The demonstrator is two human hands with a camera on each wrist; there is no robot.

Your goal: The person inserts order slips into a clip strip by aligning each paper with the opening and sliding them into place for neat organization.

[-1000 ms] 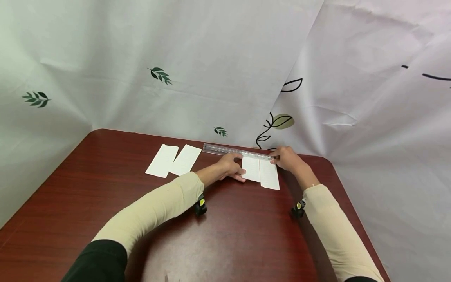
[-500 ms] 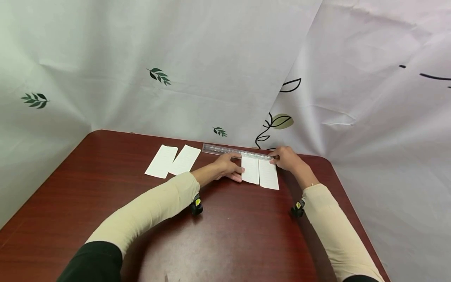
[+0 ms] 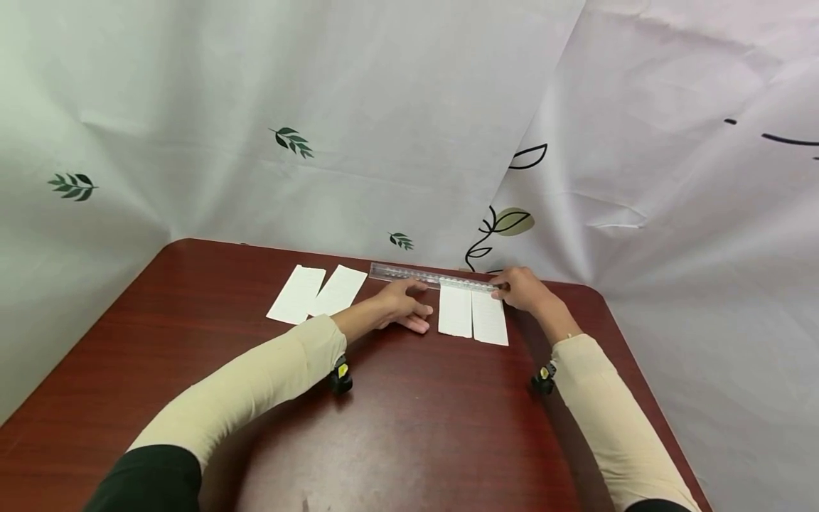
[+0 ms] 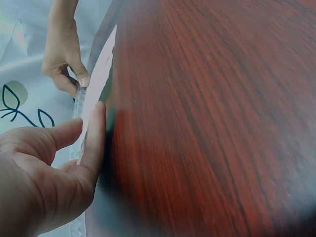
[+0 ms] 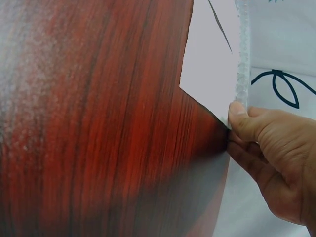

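A clear plastic ruler (image 3: pixel 402 274) lies along the back of the table, over the top ends of two white paper strips (image 3: pixel 455 313) set side by side. At the ruler's right end my right hand (image 3: pixel 521 288) pinches it together with the corner of the right paper, thumb on top; the right wrist view shows the thumb (image 5: pixel 238 118) at that corner. My left hand (image 3: pixel 403 304) is just left of the left strip, fingers spread and relaxed, holding nothing. In the head view a gap shows between its fingertips and the paper's edge.
Two more white paper strips (image 3: pixel 297 293) lie slightly overlapping on the left part of the dark red-brown table (image 3: pixel 409 427). Behind the table's back edge hangs a pale curtain (image 3: pixel 384 142) printed with leaves. Both wrists carry small black cameras (image 3: pixel 342 375).
My left hand has drawn back leftward from the left paper strip, letting go of its edge. The two strips beneath the ruler sit almost unchanged. My right hand keeps its place.
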